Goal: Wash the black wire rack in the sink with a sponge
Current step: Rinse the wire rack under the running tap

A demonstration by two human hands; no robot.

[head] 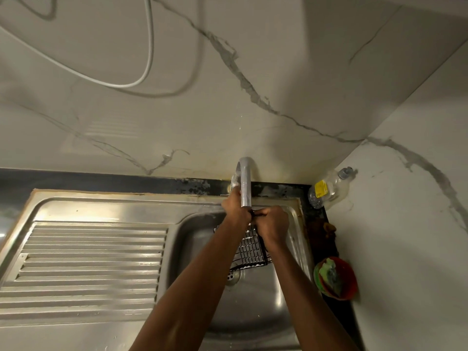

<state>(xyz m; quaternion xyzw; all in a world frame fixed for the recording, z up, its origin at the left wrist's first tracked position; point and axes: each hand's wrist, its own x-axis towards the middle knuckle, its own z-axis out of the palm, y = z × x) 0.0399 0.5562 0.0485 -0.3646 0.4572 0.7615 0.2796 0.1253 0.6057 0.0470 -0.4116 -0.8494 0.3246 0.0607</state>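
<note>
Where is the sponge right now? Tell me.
In the head view, the sponge sits in a red bowl on the dark counter edge right of the sink, away from both hands.

The black wire rack (249, 250) hangs tilted in the steel sink (255, 307), top edge under the tap. A green sponge (330, 274) sits in a red bowl (348, 277) beside it.

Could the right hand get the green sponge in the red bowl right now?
Probably not yet: the right hand is busy gripping the black wire rack. The path looks free, though; the sponge sits uncovered in the red bowl beside the sink.
</note>
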